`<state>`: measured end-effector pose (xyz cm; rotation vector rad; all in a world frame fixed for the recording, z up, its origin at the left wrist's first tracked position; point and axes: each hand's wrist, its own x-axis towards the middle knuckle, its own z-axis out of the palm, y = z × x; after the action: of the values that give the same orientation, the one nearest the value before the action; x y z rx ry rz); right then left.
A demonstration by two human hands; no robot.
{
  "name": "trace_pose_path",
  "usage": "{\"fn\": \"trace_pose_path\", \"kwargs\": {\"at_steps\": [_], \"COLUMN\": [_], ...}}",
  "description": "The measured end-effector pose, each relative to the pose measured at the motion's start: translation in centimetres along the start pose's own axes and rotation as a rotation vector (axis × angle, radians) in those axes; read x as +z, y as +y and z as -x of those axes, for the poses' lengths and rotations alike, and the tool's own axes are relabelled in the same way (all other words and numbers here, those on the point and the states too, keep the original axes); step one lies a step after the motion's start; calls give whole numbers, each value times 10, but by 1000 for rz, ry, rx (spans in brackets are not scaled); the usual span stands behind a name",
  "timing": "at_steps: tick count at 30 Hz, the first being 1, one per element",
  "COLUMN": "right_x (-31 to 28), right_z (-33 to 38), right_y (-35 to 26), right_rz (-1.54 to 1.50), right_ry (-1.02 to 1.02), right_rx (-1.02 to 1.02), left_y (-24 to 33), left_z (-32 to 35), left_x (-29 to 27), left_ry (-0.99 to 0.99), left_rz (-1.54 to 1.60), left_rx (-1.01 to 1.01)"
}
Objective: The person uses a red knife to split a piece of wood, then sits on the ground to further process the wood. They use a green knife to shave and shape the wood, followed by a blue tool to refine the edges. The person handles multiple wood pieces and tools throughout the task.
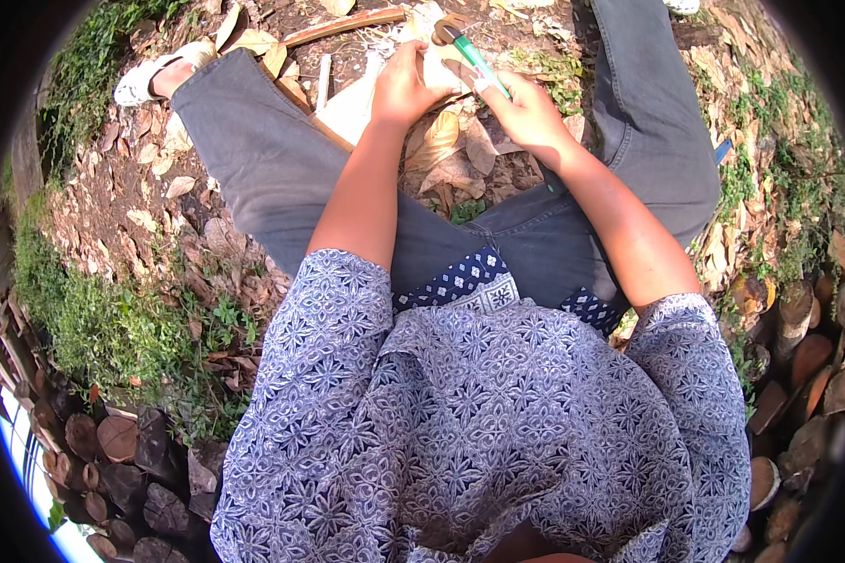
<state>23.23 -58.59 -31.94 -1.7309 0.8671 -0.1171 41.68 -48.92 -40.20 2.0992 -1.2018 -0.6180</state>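
My right hand (532,120) is closed round the green handle of a hammer (482,66). The hammer slants up to the left, and its dark head (451,28) is just beyond my left fingers. My left hand (406,89) grips a pale piece of wood (438,72), its thumb on the near side and its fingers on the far side; part of the wood is hidden. Left of that hand, a pale flat board (347,111) lies on the ground between my legs.
My legs (263,150) in grey trousers spread to either side. A long wooden strip (345,25) lies at the far side. Dry leaves (438,141) cover the soil, with green plants (113,328) at the left. Stacked logs (117,438) stand at both lower sides.
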Motion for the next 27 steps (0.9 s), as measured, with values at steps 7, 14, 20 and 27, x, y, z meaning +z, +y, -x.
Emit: {"fn": "trace_pose_path", "kwargs": {"at_steps": [7, 14, 20, 27], "right_x": [8, 23, 20, 17], "right_z": [19, 13, 22, 19], "right_y": [-36, -2, 0, -18], "right_rz": [-34, 44, 20, -50], "right_ry": [127, 82, 63, 194], "right_rx": [-122, -44, -92, -180], "left_y": [0, -12, 0, -4], "left_z": [-2, 0, -3, -6], "left_x": [-5, -1, -5, 0], "left_ry": [5, 67, -20, 1], "left_rz": [14, -55, -27, -69], "left_rx": [-46, 25, -45, -19]}}
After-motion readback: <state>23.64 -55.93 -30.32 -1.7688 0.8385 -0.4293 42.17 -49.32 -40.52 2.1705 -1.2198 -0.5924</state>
